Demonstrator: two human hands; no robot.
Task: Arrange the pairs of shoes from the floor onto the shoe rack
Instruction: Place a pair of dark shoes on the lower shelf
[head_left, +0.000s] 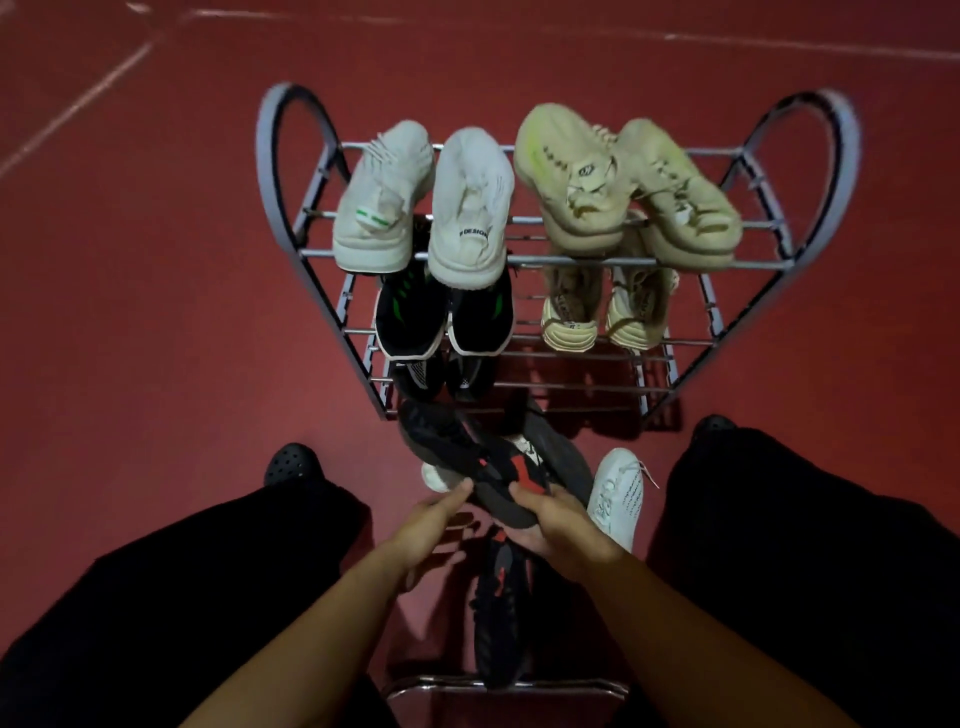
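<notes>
Forearms nearest | right hand (563, 530) grips black-red shoe (483, 467) by its heel, at shoe rack (571, 387) front-bottom edge | left hand (428, 525) fingers spread, fingertip touching | risk: 1-handed heel hold tips toe, snagging bottom rail; white shoe (615, 493) underfoot

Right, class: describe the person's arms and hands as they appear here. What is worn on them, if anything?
Both forearms are bare, with no sleeves in view. The left hand and right hand wear no gloves, and no rings, watch or bracelets show. The dim light hides finer detail.
</notes>
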